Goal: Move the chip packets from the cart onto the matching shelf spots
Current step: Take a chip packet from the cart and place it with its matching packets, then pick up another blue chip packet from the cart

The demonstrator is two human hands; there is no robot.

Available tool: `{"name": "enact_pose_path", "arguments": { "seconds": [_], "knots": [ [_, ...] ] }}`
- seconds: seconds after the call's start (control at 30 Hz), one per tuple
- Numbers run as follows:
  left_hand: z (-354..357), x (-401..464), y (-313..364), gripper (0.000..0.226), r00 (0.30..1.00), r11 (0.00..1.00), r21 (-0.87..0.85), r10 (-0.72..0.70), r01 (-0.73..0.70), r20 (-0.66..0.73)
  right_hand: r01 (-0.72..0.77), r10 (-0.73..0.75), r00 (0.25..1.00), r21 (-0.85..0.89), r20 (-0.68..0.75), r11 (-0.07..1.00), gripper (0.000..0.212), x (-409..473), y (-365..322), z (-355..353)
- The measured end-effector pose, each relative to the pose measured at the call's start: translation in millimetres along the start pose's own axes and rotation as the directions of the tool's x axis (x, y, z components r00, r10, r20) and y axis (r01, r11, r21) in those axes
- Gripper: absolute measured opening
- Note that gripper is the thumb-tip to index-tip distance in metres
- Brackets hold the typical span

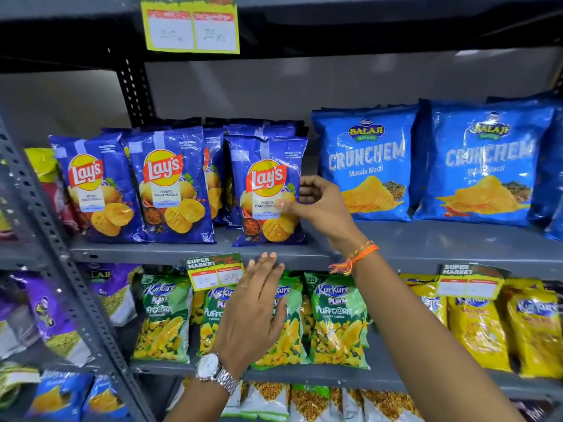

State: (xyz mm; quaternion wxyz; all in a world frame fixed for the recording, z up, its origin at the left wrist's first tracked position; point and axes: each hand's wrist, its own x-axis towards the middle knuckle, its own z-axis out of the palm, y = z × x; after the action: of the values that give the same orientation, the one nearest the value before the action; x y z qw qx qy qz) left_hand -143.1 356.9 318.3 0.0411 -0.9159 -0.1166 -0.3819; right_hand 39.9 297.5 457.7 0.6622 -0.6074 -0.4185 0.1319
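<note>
A blue Lay's Magic Masala packet [268,190] stands upright at the front of the grey middle shelf [182,251], to the right of two more Lay's packets [169,184]. More of them stand in rows behind. My right hand [320,205] holds the front packet by its right edge, thumb on the front and fingers curled around the side. My left hand [253,312] hovers flat and empty below that shelf's edge, fingers spread, in front of the green Kurkure Puffcorn packets [338,318]. The cart is out of view.
Light blue Balaji Crunchem packets [365,162] fill the shelf to the right of the Lay's. Yellow Kurkure packets [478,324] sit lower right and purple packets [48,312] lower left. Price tags [213,271] hang on the shelf edges. A perforated grey upright [61,263] runs down the left.
</note>
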Motion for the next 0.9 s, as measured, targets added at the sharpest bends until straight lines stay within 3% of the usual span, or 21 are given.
{"name": "enact_pose_path", "arguments": {
  "seconds": [0.13,0.27,0.43,0.57,0.7,0.83,0.9],
  "knots": [
    [11,1,27,0.044,0.999,0.991,-0.134,0.016,-0.022,-0.043,0.011,-0.009,0.999,0.049,-0.043,0.999,0.060,-25,-3,-47],
    [29,20,79,0.043,0.995,0.962,-0.256,0.078,-0.091,-0.060,0.041,-0.014,0.977,0.119,-0.213,0.992,0.061,-87,-3,-122],
    [61,48,155,0.040,0.981,0.906,-0.374,0.179,-0.196,-0.080,-0.035,0.126,0.862,0.191,-0.491,0.981,0.056,-202,26,-229],
    [105,29,223,0.038,0.960,0.814,-0.534,0.279,-0.230,0.012,-0.156,0.249,0.667,0.195,-0.702,0.968,0.037,-286,89,-294],
    [166,-33,289,0.040,0.876,0.733,-0.668,0.402,-0.132,0.268,-0.343,0.422,0.379,0.298,-0.824,0.891,0.018,-384,179,-329],
    [234,-122,347,0.048,0.653,0.678,-0.735,0.561,-0.011,0.509,-0.498,0.506,0.072,0.408,-0.860,0.765,0.031,-502,287,-346],
    [260,-156,361,0.050,0.572,0.677,-0.735,0.592,0.029,0.568,-0.559,0.559,0.018,0.456,-0.829,0.693,0.036,-561,344,-344]
  ]
}}
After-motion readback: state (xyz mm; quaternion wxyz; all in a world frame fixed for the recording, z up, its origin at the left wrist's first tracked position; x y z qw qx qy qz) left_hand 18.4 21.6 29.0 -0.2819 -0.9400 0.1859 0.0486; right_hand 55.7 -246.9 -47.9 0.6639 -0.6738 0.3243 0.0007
